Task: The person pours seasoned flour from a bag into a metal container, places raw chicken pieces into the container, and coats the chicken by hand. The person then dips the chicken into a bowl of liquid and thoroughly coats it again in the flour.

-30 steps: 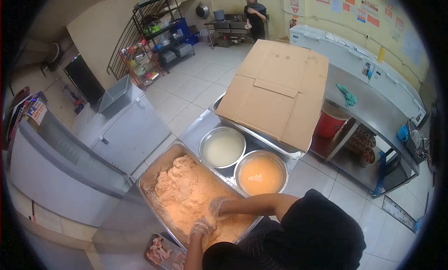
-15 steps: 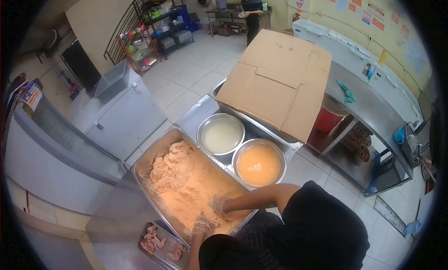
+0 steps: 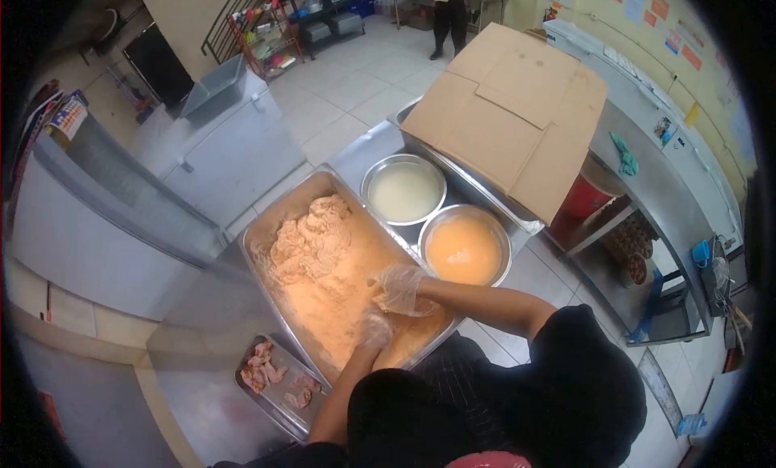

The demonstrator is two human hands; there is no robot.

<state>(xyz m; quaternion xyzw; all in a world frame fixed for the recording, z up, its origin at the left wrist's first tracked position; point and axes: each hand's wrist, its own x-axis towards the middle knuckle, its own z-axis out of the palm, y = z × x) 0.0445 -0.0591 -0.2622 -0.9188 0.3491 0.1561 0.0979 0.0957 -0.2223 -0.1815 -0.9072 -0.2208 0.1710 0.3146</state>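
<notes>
A deep metal pan [image 3: 260,284] holds orange breading flour [image 3: 323,314], with a heap of coated pieces, apparently chicken [image 3: 319,234], at its far left. Both my hands wear clear plastic gloves at the near end of this pan. My right hand [image 3: 404,290] is just above the flour by the right wall, its fingers curled; what they hold, if anything, I cannot make out. My left hand [image 3: 374,330] is low at the flour, blurred, its fingers partly hidden. Beside the pan are a metal bowl of orange liquid [image 3: 463,250] and one of whitish liquid [image 3: 402,191].
A small tray [image 3: 279,407] with raw chicken pieces [image 3: 263,367] lies left of the pan. Flattened cardboard [image 3: 509,104] covers a metal container beyond the bowls. A steel counter [image 3: 638,201] stands at right, a white chest freezer [image 3: 234,141] at left. Another person [image 3: 449,19] stands far back.
My right hand has risen from the flour and moved away from my left hand, which has shifted within the pan. The camera view has tilted down somewhat.
</notes>
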